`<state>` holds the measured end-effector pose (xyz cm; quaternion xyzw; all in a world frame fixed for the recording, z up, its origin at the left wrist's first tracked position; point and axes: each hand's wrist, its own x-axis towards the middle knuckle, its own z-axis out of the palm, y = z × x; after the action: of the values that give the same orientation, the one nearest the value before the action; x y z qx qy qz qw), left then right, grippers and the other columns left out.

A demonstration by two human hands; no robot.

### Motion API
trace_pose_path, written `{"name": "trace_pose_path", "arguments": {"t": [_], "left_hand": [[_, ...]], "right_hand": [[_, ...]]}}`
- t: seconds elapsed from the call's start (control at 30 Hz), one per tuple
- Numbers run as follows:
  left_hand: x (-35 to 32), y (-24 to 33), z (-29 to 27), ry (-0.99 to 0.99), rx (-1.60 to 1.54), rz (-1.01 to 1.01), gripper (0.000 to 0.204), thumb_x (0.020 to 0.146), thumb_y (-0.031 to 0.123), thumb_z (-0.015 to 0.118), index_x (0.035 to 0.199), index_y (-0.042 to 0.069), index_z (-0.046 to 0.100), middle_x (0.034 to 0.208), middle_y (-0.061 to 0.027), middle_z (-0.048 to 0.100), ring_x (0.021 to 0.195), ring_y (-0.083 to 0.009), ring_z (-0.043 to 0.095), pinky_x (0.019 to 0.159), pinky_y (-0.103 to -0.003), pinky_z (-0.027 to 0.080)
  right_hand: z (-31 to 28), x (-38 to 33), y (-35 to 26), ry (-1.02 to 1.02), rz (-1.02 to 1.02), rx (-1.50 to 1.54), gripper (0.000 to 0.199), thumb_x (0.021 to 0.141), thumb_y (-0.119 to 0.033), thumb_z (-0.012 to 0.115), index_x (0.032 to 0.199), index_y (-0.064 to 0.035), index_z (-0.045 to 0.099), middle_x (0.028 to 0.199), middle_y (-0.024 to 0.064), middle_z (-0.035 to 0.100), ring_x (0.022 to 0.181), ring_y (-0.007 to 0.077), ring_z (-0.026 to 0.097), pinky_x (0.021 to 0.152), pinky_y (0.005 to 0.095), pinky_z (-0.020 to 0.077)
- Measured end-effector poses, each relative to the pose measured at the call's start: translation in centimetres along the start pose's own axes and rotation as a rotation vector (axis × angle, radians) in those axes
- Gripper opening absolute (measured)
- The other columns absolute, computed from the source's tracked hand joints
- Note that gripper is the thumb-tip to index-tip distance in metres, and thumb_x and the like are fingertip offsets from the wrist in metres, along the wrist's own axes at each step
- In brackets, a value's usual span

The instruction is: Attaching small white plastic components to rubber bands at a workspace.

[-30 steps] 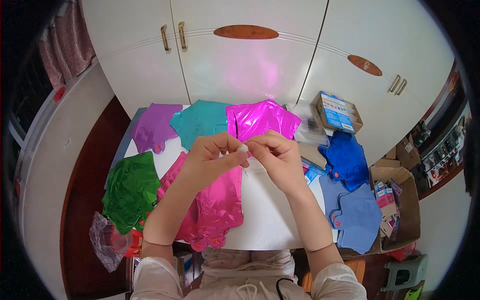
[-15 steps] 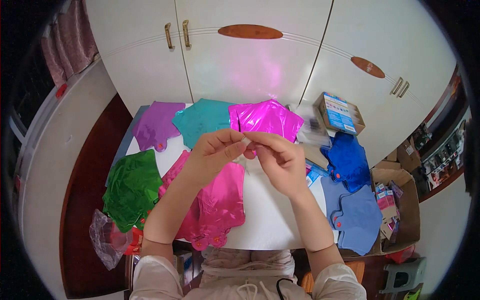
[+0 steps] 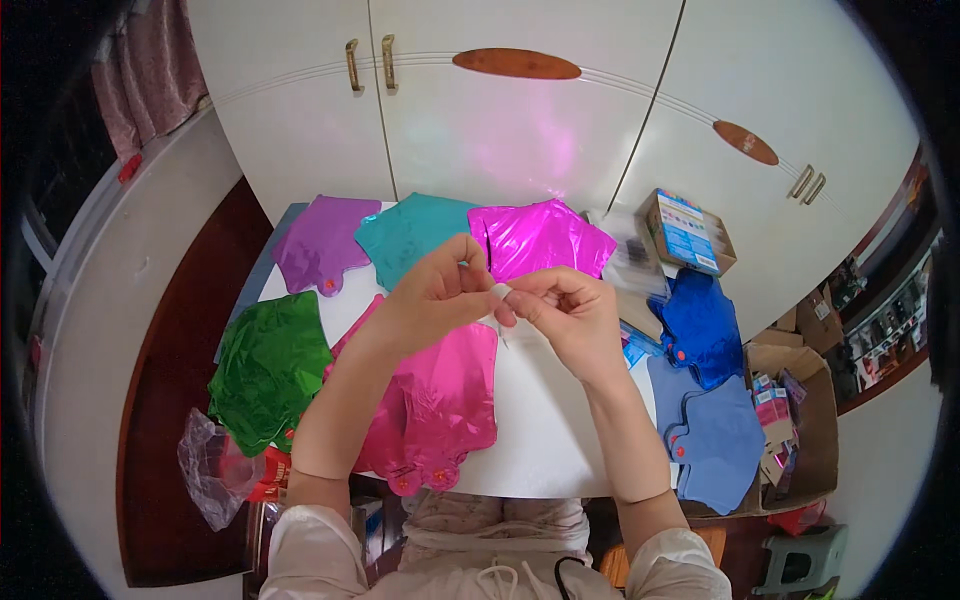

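Above the middle of the table, my two hands meet at the fingertips. My right hand [image 3: 572, 322] pinches a small white piece [image 3: 500, 291], rounded and too small to name. My left hand [image 3: 440, 295] is closed too, its thumb and finger pinched against the piece's left side. A thin pale strand seems to hang below the fingers. Beneath my left forearm lie bright pink foil balloons [image 3: 440, 400], flat, with red dots on their tabs. Behind the hands is a shiny magenta foil balloon [image 3: 545, 238].
Flat foil balloons ring the white table [image 3: 545, 440]: purple [image 3: 320, 245], teal [image 3: 415, 235], green [image 3: 268, 365], dark blue [image 3: 703, 330] and grey-blue [image 3: 715, 440]. A blue-and-white box [image 3: 688, 230] stands back right, a cardboard carton [image 3: 810, 440] beside the table. White cabinet doors [image 3: 290, 120] rise behind.
My left hand's fingers have lifted and curled, while the right hand has shifted slightly down, leaving the white piece more exposed. The whole view has turned a little.
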<state>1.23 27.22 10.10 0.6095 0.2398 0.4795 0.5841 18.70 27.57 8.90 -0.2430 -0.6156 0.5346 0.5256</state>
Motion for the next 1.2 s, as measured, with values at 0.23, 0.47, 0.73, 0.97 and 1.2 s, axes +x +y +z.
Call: {"name": "trace_pose_path", "arguments": {"t": [0.23,0.47,0.73,0.97,1.2], "left_hand": [[0.5,0.6,-3.6,0.373,0.399,0.185,0.009,0.080,0.000,0.054,0.085,0.006,0.048,0.081,-0.0038,0.060,0.076,-0.0089,0.055,0.069,-0.022,0.041],[-1.4,4.1,-3.6,0.415,0.216,0.325,0.007,0.081,0.001,0.051,0.086,0.005,0.052,0.084,-0.0052,0.061,0.081,-0.0083,0.054,0.076,-0.023,0.039],[-2.1,4.7,-4.6,0.430,0.216,0.356,0.005,0.081,0.002,0.052,0.085,0.004,0.052,0.084,-0.0049,0.060,0.076,-0.0058,0.052,0.070,-0.020,0.038],[-2.2,5.0,-4.9,0.444,0.217,0.362,0.005,0.081,0.002,0.052,0.085,0.004,0.052,0.084,-0.0044,0.060,0.076,-0.0056,0.052,0.070,-0.020,0.039],[-1.9,4.7,-5.0,0.442,0.239,0.363,0.007,0.081,0.000,0.050,0.086,0.005,0.052,0.085,-0.0051,0.060,0.079,-0.0084,0.054,0.073,-0.022,0.041]], "right_hand": [[-0.8,2.3,3.7,0.048,0.157,-0.223,0.008,0.075,-0.002,0.061,0.082,0.0016,0.063,0.070,0.0050,0.062,0.062,0.0087,0.056,0.055,0.0221,0.0441],[-1.9,7.6,11.8,-0.052,0.192,-0.948,0.014,0.070,-0.015,0.062,0.079,-0.0066,0.067,0.062,0.0075,0.061,0.058,0.0147,0.059,0.057,0.0289,0.0464],[-0.8,8.7,15.3,-0.042,0.220,-1.241,0.017,0.068,-0.018,0.060,0.080,-0.0104,0.068,0.071,0.0104,0.064,0.067,0.0250,0.063,0.063,0.0356,0.0492],[0.2,7.5,15.4,-0.021,0.079,-1.409,0.015,0.068,-0.018,0.057,0.076,-0.0102,0.067,0.084,0.0090,0.063,0.081,0.0270,0.059,0.066,0.0400,0.0494],[-0.6,6.1,12.9,0.130,-0.179,-1.281,0.020,0.072,-0.014,0.053,0.087,-0.0078,0.066,0.089,0.0096,0.060,0.086,0.0284,0.056,0.069,0.0407,0.0480]]}}
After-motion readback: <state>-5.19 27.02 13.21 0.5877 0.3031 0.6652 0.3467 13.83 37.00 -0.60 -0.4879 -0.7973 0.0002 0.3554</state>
